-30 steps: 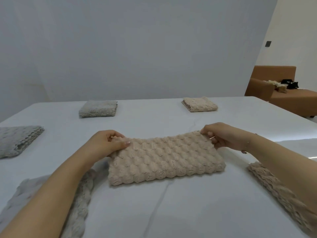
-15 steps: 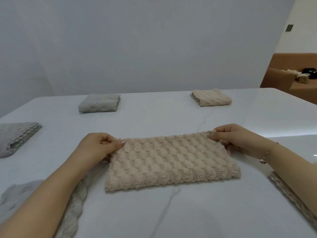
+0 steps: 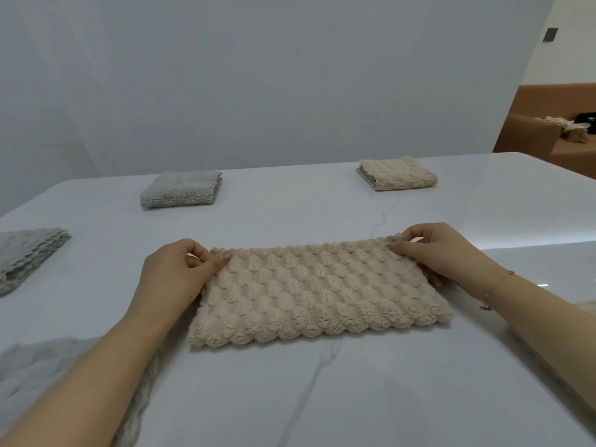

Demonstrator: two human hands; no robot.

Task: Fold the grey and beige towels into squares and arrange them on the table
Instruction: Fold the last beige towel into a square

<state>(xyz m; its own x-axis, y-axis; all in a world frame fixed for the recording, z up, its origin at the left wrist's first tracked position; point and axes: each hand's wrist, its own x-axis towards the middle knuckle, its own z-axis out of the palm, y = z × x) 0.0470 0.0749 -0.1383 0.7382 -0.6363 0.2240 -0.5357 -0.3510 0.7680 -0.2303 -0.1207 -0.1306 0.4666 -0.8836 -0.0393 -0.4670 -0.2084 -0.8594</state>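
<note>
I have the beige towel lying flat on the white bench right in front of me, folded into a long rectangle that runs left to right. My left hand pinches its far left corner, thumb and fingers curled round the edge. My right hand does the same at the far right corner, its fingers nipping the fabric edge. A thin bracelet sits on my right wrist.

At the far left of the bench lies a folded grey towel, squared up, and at the far right a folded beige towel, also a neat square; the two are well apart. At the left edge, nearer to me, another grey folded towel is partly cut off by the frame. Under my left forearm, at the near left, an unfolded grey towel spreads over the bench. By my right forearm, at the right edge, a bit of beige cloth shows, too little to tell more.

Beyond the bench, at the far right, stands a brown sofa with some small things on it.
</note>
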